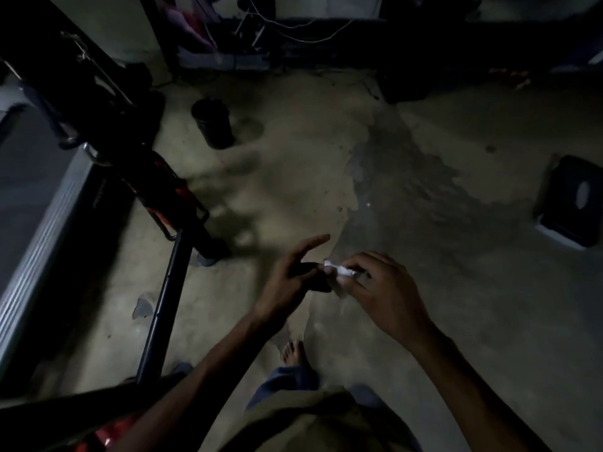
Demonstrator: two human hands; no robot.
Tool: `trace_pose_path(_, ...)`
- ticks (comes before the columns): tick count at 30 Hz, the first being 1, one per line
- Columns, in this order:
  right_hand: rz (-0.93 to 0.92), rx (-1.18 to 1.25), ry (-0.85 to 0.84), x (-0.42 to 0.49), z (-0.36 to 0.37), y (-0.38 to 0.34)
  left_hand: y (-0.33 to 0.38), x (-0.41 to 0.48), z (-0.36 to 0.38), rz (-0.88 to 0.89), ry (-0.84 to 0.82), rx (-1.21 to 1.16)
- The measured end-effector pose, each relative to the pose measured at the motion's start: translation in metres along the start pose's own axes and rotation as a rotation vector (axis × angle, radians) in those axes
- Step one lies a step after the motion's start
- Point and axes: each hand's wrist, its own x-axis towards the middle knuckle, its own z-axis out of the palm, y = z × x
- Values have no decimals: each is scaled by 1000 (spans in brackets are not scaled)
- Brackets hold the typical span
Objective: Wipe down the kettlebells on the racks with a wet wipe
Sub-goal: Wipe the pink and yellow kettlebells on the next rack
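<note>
Where the two hands meet over the concrete floor (pixel 424 158), the chief item is found: one wet wipe (pixel 339 271), small, white, bunched into a short wad.

Held by: right hand (pixel 381 288), fingers and thumb curled round it, pinching. Left hand (pixel 290 278): forefinger stretched straight and free, the other fingertips reaching to the wad's near end (whether they nip it or merely touch it cannot be told in this dim light). Position of wipe: in the air, between the hands.

Kettlebells: none identifiable in view. Rack: likewise. Judged stage: wipe being opened out or readied; wiping not yet begun.

Other items:
- Black machine frame (pixel 166 288), left, with red parts.
- Grey ribbed panel (pixel 42 243), far left.
- Black bucket-like pot (pixel 212 123), standing on the floor, well apart from the hands.
- Black box with an oval opening (pixel 574 203), on the floor at right (possibly a wipe dispenser; not certain).
- Loose cables (pixel 293 31) along the far wall.

Risks, as judged:
- The wipe may tear if tugged apart while wadded.
- It may slip from a fingertip hold and land on the dusty floor, picking up grit that would then be smeared onto the kettlebells.
- In poor light, dirt may be missed, and the frame's low bar is a stubbing hazard for the bare foot (pixel 293 352) nearby.
</note>
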Motion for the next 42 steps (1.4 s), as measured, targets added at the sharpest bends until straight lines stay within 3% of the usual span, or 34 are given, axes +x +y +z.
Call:
trace_pose_path(3, -4, 82, -21, 65, -8, 11, 25, 53, -14, 70, 63, 145)
trace_pose_path(7, 10, 267, -183, 160, -20, 26, 50, 129, -41, 148, 75, 269)
trace_pose_path(10, 18, 435, -299, 244, -21, 46, 65, 194, -59, 65, 83, 153)
trace_pose_path(17, 21, 742, -439, 436, -21, 55, 129, 321, -88, 104, 437, -7)
trace_pose_path(21, -24, 757, -605, 528, -13, 35, 160, 368, -122, 141, 617, -42)
trace_pose_path(35, -72, 692, -860, 793, 108, -86, 232, 485, -338, 215, 806, -115)
trace_pose_path(37, -71, 749, -924, 803, 106, -102, 242, 487, -344, 231, 828, -132)
trace_pose_path(39, -102, 730, -1117, 859, 155, -153, 257, 497, -408, 284, 1011, -176)
trace_pose_path(42, -174, 719, -1078, 870, 169, -177, 266, 494, -425, 284, 1053, -144)
